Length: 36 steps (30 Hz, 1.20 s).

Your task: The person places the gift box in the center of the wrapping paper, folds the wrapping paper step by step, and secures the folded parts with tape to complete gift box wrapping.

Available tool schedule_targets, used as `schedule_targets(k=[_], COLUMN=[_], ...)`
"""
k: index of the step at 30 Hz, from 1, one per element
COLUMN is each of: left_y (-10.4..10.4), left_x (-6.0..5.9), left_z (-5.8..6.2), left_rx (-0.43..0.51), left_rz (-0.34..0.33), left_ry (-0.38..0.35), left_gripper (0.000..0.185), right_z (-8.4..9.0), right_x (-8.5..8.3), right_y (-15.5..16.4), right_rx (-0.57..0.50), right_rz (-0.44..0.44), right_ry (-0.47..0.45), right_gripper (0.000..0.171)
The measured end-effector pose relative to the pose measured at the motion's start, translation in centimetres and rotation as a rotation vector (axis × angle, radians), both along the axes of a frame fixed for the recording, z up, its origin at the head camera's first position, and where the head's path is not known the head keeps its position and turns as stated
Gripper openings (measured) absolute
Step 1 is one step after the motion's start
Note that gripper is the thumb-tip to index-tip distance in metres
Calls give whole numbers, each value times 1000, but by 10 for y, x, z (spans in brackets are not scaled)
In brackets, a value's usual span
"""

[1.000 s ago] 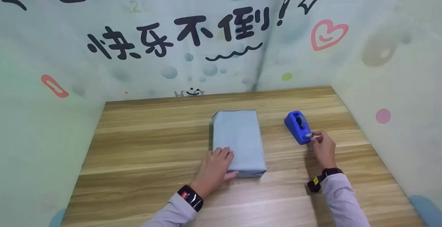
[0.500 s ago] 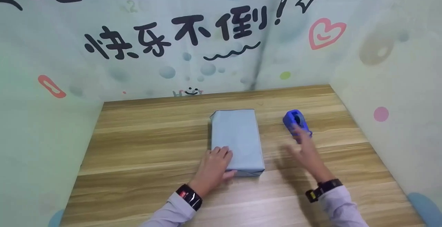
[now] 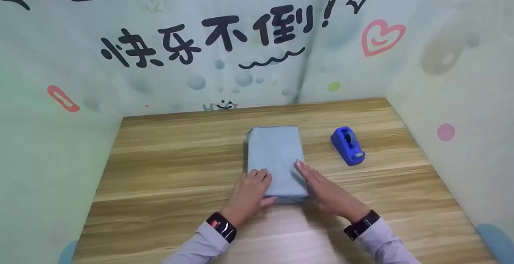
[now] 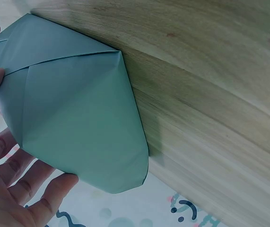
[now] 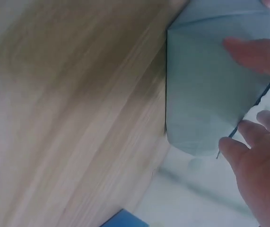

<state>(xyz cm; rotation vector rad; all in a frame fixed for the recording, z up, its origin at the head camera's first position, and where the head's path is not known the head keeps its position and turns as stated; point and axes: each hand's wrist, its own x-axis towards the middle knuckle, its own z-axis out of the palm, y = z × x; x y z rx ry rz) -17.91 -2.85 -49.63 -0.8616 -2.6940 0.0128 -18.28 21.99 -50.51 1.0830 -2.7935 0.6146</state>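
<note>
A box wrapped in light blue paper [image 3: 277, 151] lies lengthwise in the middle of the wooden table [image 3: 172, 167]. My left hand [image 3: 261, 187] rests on its near left corner, fingers on top and thumb against the near end. My right hand [image 3: 310, 180] lies with straight fingers along the box's near right edge. The left wrist view shows the folded paper end of the box [image 4: 78, 118] with my left hand [image 4: 16, 184] relaxed beside it. In the right wrist view the box [image 5: 205, 94] sits between my right hand's fingers [image 5: 260, 56]. No tape strip is visible.
A blue tape dispenser [image 3: 347, 145] stands to the right of the box, apart from both hands; a corner of the dispenser [image 5: 123, 220] shows in the right wrist view. Printed walls close in the table at the back, left and right.
My right hand left the tape dispenser and swept left to the box's near right edge. The left hand and the box stayed put.
</note>
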Motion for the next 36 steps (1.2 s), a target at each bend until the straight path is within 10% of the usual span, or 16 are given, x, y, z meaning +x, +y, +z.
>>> schedule_targets(k=[21, 30, 36], left_y=[-2, -2, -2], left_x=[-3, -1, -3], left_z=[-4, -10, -6], left_rx=[10, 50, 81], left_rz=[-12, -5, -11], left_ry=[7, 33, -3], left_gripper=[63, 64, 59], right_z=[1, 5, 16], right_x=[-2, -4, -1], right_y=[-50, -48, -44], right_rx=[28, 43, -160], right_rz=[-17, -43, 35], right_ry=[246, 185, 85], right_gripper=[97, 100, 82])
